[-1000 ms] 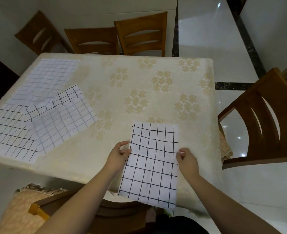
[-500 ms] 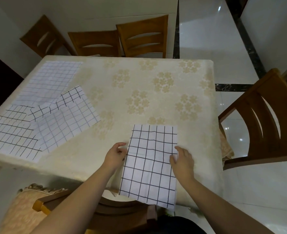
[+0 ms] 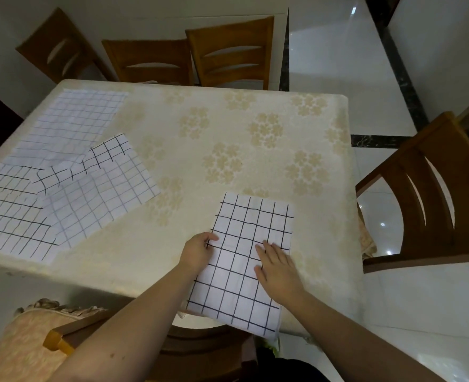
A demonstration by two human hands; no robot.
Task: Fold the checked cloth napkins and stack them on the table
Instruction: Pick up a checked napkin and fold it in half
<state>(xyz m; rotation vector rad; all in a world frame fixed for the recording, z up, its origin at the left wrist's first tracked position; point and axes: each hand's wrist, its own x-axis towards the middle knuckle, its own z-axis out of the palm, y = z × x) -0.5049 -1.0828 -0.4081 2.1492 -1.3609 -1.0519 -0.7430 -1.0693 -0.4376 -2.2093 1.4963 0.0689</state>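
Napkin: at the worktop's near edge, lower end overhanging, I judge for folding.
Left grip: pinches its left edge, anchoring it.
Right grip: spread flat, pressing the napkin.
Pile: unfolded, left edge.

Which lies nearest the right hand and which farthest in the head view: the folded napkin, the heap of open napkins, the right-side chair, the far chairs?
1. Folded napkin: under the right hand.
2. Right-side chair: to its right.
3. Heap of open napkins: across the table, left.
4. Far chairs: beyond the table's far edge.
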